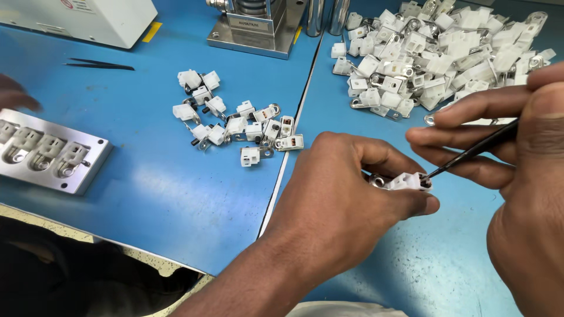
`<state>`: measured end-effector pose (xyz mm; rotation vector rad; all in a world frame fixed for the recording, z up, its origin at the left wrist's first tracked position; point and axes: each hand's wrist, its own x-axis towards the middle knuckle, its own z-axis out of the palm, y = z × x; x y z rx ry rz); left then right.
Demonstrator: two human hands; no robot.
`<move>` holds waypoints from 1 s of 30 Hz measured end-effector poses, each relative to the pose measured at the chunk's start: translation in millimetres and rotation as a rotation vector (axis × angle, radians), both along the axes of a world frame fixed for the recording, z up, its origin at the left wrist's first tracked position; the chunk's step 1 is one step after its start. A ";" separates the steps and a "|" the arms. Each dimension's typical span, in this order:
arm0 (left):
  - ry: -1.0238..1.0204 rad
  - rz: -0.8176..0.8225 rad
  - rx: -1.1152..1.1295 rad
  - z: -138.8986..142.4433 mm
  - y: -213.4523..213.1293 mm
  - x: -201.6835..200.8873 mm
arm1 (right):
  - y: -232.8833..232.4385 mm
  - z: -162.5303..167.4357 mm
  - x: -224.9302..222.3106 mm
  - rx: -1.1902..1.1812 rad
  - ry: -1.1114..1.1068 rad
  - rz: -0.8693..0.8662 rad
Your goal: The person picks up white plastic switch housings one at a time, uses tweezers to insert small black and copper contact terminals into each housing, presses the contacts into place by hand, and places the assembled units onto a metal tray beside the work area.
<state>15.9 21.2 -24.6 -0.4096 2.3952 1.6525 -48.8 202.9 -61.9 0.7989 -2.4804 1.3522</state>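
My left hand (346,188) grips a small white plastic connector with a metal tab (405,181) between thumb and fingers, low over the blue table (176,194). My right hand (517,170) holds black tweezers (476,149) whose tip touches the connector's right end. A small cluster of the same white connectors (235,120) lies to the left of my hands. A large heap of them (435,53) lies at the back right.
A metal fixture block (53,152) holding several connectors sits at the left, with another person's fingers (14,97) beside it. A second pair of black tweezers (100,64) lies at the back left. A press base (255,29) and a white machine (88,17) stand behind.
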 end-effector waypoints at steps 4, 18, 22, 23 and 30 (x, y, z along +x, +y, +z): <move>0.020 0.007 0.033 4.6 -1.2 -0.5 | -9.6 10.0 2.3 -0.007 -0.007 -0.001; 0.005 0.024 0.053 16.5 4.1 6.3 | -50.6 60.6 42.1 -0.097 0.057 -0.046; -0.061 0.067 0.063 15.8 10.1 7.1 | -42.2 53.7 46.6 0.017 0.062 -0.064; -0.038 0.077 0.070 13.3 10.6 6.5 | -37.4 47.7 47.4 0.007 0.079 -0.032; -0.080 0.050 0.184 -18.2 -30.0 19.3 | -31.4 -5.9 -19.0 -0.351 -0.226 -0.037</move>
